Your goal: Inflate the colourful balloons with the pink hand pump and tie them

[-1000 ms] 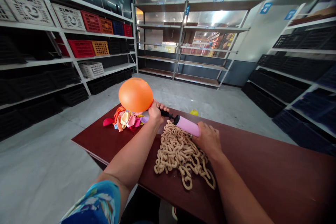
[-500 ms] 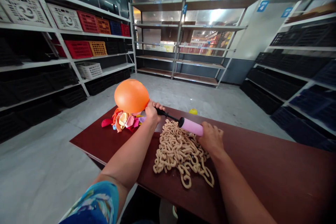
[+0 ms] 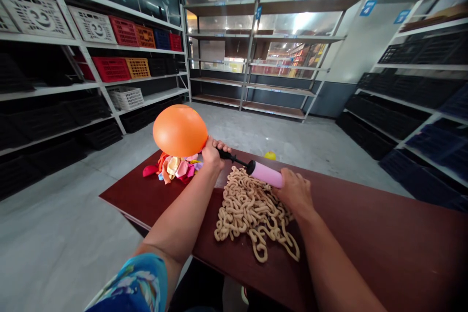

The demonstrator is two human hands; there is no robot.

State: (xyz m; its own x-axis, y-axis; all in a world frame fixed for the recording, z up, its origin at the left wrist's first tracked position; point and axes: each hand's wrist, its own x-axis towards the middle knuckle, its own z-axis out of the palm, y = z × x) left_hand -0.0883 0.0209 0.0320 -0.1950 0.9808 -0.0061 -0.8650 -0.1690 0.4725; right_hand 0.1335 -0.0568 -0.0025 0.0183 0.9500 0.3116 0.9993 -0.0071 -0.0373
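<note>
An inflated orange balloon (image 3: pixel 180 130) hangs above the far left part of the dark red table (image 3: pixel 365 239). My left hand (image 3: pixel 214 152) is closed round the balloon's neck where it meets the black nozzle of a hand pump. My right hand (image 3: pixel 295 192) grips the pink pump (image 3: pixel 266 174) at its near end, and the pump's black rod shows partly drawn out. A heap of beige plastic chain links (image 3: pixel 252 212) lies on the table under the pump and between my arms.
A pile of flat coloured balloons (image 3: pixel 173 167) lies on the table's far left corner. A small yellow ball (image 3: pixel 270 156) lies on the grey floor beyond the table. Shelving with crates (image 3: pixel 120 66) lines the left wall, with more racks behind and to the right.
The balloon has grown a little and shifted left. The pump body slid away from my left hand and back a little, changing how much rod shows.
</note>
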